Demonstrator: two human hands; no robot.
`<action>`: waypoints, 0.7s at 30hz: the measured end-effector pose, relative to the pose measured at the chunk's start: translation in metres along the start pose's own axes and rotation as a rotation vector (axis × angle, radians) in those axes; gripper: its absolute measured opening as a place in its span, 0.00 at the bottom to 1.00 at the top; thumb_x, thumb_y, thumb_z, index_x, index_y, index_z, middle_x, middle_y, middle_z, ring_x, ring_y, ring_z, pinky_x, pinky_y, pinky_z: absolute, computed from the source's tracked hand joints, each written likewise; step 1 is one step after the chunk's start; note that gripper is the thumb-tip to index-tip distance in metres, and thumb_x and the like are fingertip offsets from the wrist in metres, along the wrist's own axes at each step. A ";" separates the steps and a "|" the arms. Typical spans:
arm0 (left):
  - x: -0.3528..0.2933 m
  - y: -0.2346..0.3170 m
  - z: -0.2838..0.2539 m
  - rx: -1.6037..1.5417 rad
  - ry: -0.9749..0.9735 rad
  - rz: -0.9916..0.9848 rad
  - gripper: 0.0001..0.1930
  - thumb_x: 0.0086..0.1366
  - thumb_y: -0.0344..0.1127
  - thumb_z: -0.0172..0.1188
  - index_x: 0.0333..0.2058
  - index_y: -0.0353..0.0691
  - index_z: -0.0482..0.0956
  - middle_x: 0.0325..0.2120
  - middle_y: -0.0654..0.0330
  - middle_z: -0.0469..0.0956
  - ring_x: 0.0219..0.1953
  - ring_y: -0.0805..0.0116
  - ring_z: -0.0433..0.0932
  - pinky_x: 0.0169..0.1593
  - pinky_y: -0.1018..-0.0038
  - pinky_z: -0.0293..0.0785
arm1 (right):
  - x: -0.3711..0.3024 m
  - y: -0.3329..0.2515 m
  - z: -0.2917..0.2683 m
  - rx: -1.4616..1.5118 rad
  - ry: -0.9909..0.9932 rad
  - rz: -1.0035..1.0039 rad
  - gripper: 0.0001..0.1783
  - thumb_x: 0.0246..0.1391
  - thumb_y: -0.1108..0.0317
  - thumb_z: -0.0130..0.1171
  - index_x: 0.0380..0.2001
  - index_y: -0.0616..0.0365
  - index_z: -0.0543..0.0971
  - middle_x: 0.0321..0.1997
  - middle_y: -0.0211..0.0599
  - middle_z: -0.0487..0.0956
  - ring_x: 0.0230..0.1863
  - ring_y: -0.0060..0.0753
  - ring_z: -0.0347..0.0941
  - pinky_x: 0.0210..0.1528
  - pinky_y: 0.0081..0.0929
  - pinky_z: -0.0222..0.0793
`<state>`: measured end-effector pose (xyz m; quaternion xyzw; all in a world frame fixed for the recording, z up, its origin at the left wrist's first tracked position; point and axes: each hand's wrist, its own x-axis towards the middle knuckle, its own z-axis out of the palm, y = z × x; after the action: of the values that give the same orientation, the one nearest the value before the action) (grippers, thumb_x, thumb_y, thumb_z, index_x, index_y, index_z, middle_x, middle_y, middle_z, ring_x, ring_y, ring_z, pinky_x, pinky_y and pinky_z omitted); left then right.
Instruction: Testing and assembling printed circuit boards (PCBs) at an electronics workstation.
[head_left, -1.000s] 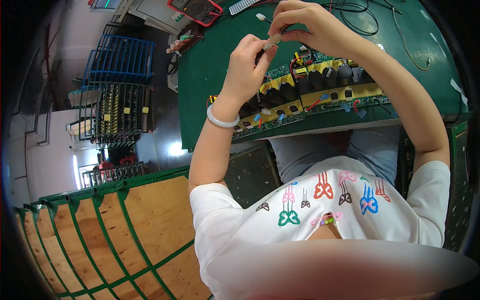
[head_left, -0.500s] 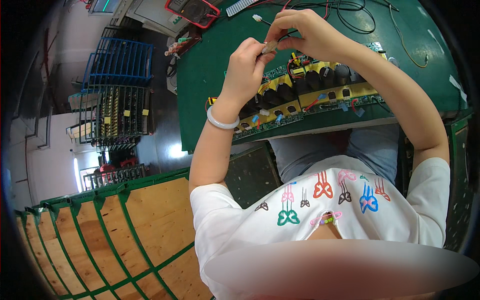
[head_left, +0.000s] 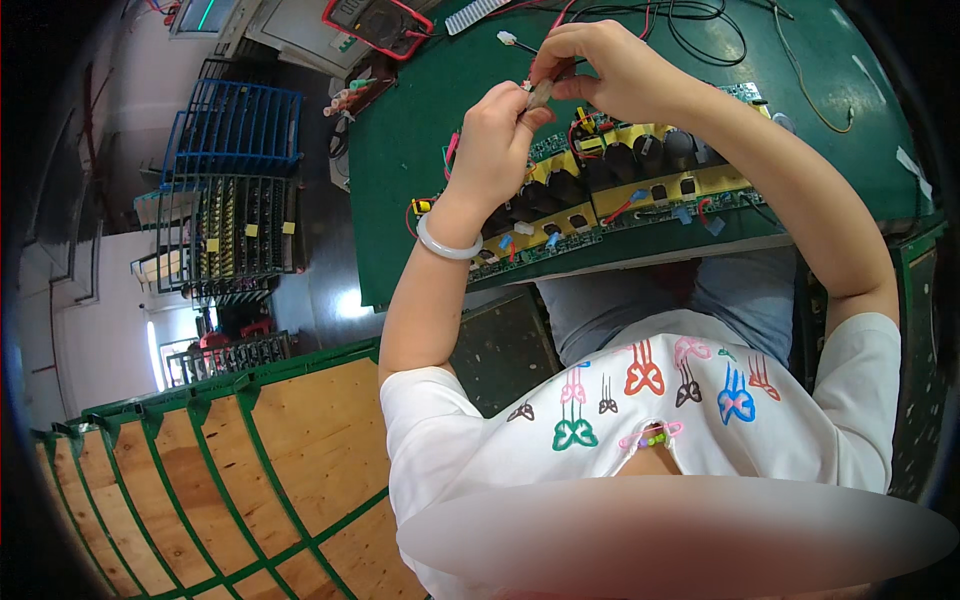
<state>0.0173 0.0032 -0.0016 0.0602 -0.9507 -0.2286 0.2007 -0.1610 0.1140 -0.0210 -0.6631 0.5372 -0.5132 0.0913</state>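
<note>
My left hand, with a pale bangle on the wrist, is closed with its fingertips at a small greyish-beige piece that looks like a connector. My right hand pinches the same piece from the other side. Fingers cover most of it, so its exact kind is hidden. Beyond the hands a white plug on a dark wire lies on the green table. Below them rests a long circuit board with black cylindrical parts, yellow strips and short wires with blue ends.
A red multimeter lies at the table's far left, beside a white slotted strip. Black cables curl at the back. A thin wire runs along the right. Racks of boards stand on the floor to the left.
The small beige piece has turned more upright between my fingers. The dark wire under my right fingers no longer shows clearly. The view has shifted slightly.
</note>
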 end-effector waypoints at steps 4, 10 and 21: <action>0.002 0.000 0.002 -0.015 -0.009 -0.008 0.04 0.61 0.26 0.58 0.30 0.30 0.78 0.26 0.48 0.71 0.28 0.48 0.73 0.33 0.61 0.68 | -0.001 0.002 -0.002 -0.006 -0.008 0.027 0.13 0.46 0.87 0.63 0.37 0.65 0.81 0.37 0.41 0.82 0.39 0.39 0.80 0.45 0.30 0.77; 0.003 -0.007 -0.001 -0.021 -0.028 -0.022 0.07 0.66 0.31 0.58 0.35 0.32 0.79 0.28 0.48 0.74 0.31 0.48 0.75 0.35 0.62 0.70 | -0.004 0.008 -0.019 -0.300 -0.057 -0.194 0.13 0.50 0.79 0.65 0.41 0.61 0.81 0.39 0.41 0.81 0.43 0.42 0.78 0.47 0.36 0.75; -0.008 -0.031 -0.034 0.196 0.147 -0.075 0.28 0.62 0.35 0.65 0.60 0.37 0.69 0.58 0.47 0.67 0.62 0.49 0.66 0.64 0.61 0.63 | -0.037 0.115 -0.170 -1.033 0.282 0.465 0.11 0.52 0.62 0.58 0.34 0.57 0.80 0.37 0.49 0.80 0.43 0.55 0.76 0.44 0.48 0.73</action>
<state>0.0395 -0.0370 0.0093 0.1314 -0.9483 -0.1370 0.2542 -0.3610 0.1707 -0.0422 -0.4115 0.8563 -0.2347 -0.2059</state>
